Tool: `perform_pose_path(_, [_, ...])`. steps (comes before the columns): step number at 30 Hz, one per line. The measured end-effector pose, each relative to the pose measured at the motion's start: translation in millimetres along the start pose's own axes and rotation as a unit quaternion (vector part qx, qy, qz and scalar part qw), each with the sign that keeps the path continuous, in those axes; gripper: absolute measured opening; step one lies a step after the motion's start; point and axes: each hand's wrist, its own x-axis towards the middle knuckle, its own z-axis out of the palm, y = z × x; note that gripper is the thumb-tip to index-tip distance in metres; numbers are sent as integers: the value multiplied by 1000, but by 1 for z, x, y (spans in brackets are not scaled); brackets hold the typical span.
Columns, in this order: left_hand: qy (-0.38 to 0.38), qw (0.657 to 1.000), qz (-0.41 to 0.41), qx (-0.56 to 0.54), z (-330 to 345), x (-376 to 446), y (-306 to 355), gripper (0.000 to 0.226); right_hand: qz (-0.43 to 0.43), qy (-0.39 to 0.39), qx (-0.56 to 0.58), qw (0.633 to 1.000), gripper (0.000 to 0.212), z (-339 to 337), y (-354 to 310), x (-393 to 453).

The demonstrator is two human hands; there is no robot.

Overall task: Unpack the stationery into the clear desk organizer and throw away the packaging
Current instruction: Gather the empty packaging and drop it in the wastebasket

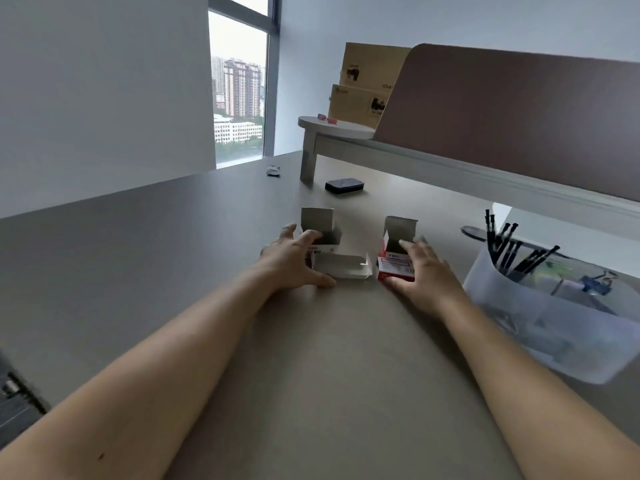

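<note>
mid-frame, both hands grip opened packaging: left hand point(294, 259) the white cardboard box point(323, 242), right hand point(420, 271) the red-and-white cardboard box point(394, 263) (flaps up); leftover contents could spill onto the tabletop point(329, 358).

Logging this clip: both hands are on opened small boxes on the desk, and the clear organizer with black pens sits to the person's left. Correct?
Not quite. The head view shows the clear organizer with black pens on the person's right, beside the right hand. The rest holds.
</note>
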Motion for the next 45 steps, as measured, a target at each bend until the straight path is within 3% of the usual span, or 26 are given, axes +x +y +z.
perform_pose_path(4, [14, 1000, 16, -7, 3, 11, 0, 72, -1, -10, 17, 1000, 61, 0, 2, 13])
perform_pose_path(9, [44, 998, 23, -50, 4, 7, -4, 53, -7, 34, 14, 999, 55, 4, -1, 8])
perform_pose_path(19, [114, 992, 6, -51, -15, -42, -21, 53, -31, 51, 61, 996, 53, 6, -27, -24])
perform_pose_path(30, [243, 962, -124, -26, -71, -231, -100, 53, -180, 0, 113, 977, 53, 22, -153, -128])
perform_pose_path(38, [232, 947, -220, -17, -88, -396, -170, 47, -304, -26, 129, 944, 56, 51, -263, -231])
perform_pose_path(45, [161, 935, -316, -18, -61, -463, -254, 54, -332, -107, 101, 932, 56, 134, -324, -278])
